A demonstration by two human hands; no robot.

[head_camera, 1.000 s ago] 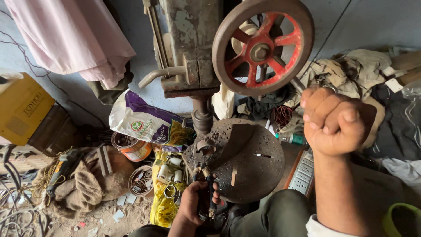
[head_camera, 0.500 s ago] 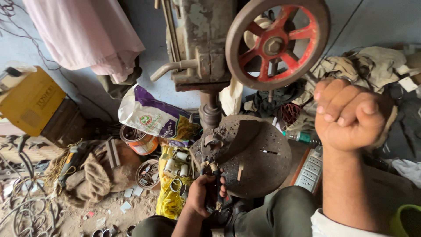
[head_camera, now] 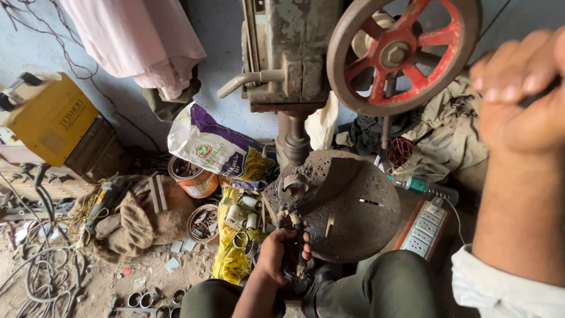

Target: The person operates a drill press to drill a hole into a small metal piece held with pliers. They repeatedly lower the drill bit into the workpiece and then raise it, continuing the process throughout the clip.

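Partly blurred right hand [head_camera: 518,100] aloft.

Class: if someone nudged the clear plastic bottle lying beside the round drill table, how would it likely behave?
The plastic bottle lies on its side, so it would probably roll. It looks thin-walled, likely light and squashy. The power strip beside it might stop it.

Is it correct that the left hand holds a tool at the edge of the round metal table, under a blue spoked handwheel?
Not quite. In the head view the handwheel is red-spoked, not blue. The rest stands: the left hand grips a tool at the edge of the round metal table.
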